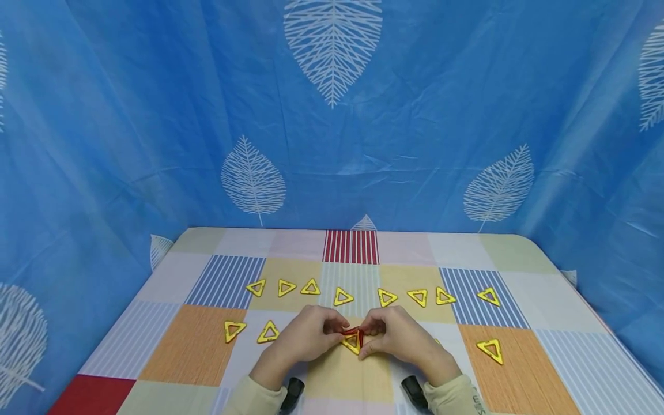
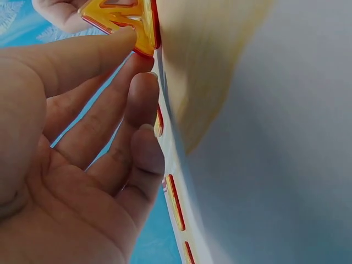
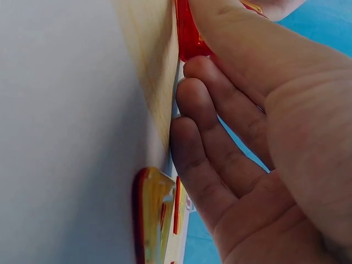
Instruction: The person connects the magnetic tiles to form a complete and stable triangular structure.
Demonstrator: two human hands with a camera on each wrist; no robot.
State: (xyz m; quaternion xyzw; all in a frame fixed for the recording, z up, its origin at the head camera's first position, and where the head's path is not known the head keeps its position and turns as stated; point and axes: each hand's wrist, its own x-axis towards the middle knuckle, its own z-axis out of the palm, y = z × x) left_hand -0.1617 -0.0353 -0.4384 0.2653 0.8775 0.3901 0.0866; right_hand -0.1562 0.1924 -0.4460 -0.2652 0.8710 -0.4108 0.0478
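Near the front middle of the table both hands meet at a small group of triangular tiles. A yellow triangle tile [image 1: 354, 344] lies there with red-edged pieces [image 1: 361, 339] standing at its sides. The left hand [image 1: 313, 334] pinches a yellow triangle tile with red edges [image 2: 147, 34] between thumb and index finger, its other fingers loosely bent. With its thumb and fingers the right hand [image 1: 396, 335] pinches a red-looking tile [image 3: 190, 36] on the opposite side. Fingers hide much of the group, so how the tiles join cannot be told.
A row of several yellow triangle tiles [image 1: 343, 297] crosses the table beyond the hands. More tiles lie left [image 1: 268, 332] and right [image 1: 490, 350]. One tile [image 3: 149, 217] is close beside the right hand. A blue leaf-patterned curtain [image 1: 394, 144] hangs behind the patchwork-covered table [image 1: 176, 346].
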